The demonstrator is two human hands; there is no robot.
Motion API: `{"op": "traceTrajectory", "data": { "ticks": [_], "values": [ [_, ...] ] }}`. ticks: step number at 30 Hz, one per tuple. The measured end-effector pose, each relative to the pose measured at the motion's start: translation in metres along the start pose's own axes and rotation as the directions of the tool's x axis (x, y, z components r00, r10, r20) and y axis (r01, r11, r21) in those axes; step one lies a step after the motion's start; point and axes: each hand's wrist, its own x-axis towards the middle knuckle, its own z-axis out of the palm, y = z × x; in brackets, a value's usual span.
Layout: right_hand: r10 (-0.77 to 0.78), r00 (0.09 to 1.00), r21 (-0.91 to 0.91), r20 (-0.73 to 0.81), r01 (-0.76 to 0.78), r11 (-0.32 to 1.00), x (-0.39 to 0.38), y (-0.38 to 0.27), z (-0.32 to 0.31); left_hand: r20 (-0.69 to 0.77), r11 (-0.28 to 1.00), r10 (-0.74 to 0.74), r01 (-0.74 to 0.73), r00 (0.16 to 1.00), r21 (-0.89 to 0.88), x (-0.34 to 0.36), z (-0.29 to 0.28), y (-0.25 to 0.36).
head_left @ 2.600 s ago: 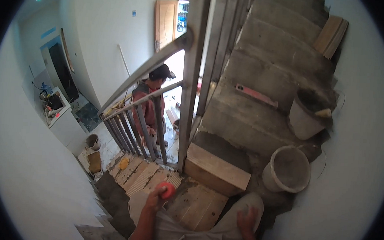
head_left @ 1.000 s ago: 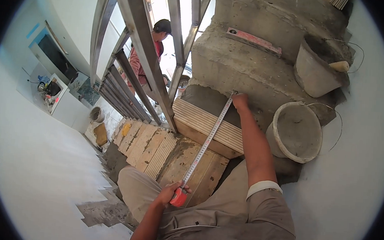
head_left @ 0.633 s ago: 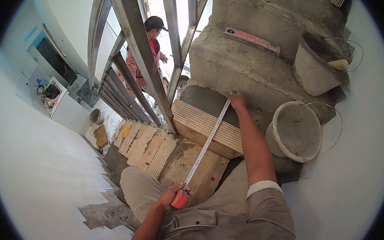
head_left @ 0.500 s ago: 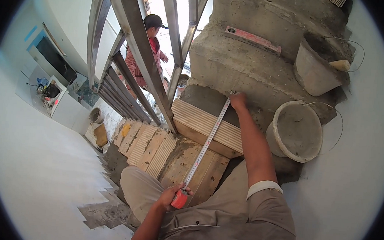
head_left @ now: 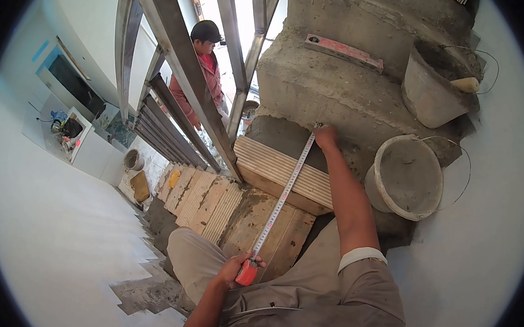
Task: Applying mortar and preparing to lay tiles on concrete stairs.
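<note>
My left hand grips the red case of a tape measure low over the tiled step. The yellow tape blade runs up and right across the ribbed tan tile to the bare concrete step. My right hand presses the tape's end against the concrete riser at the back of that tile.
Two grey mortar buckets stand on the right: one beside my right arm, one higher up with a trowel handle. A red spirit level lies on an upper step. Metal railing runs on the left; another person stands beyond it.
Earlier both hands were low with the tape case held close. Since then my right hand has reached up to the riser with the tape drawn out; in the last second almost nothing moves.
</note>
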Motion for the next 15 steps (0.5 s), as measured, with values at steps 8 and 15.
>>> {"op": "traceTrajectory", "data": {
  "ticks": [8,15],
  "values": [
    [-0.105,0.994,0.027,0.014,0.105,0.994,0.0068,0.0065,0.0031,0.004,1.0,0.004,-0.004,1.0,-0.008,0.0009,-0.0016,-0.0006],
    [-0.114,0.993,0.044,-0.013,0.114,0.992,0.0085,0.0072,0.0062,0.016,0.999,0.0,0.0,1.0,-0.032,0.0022,-0.0022,-0.0023]
  ]
}}
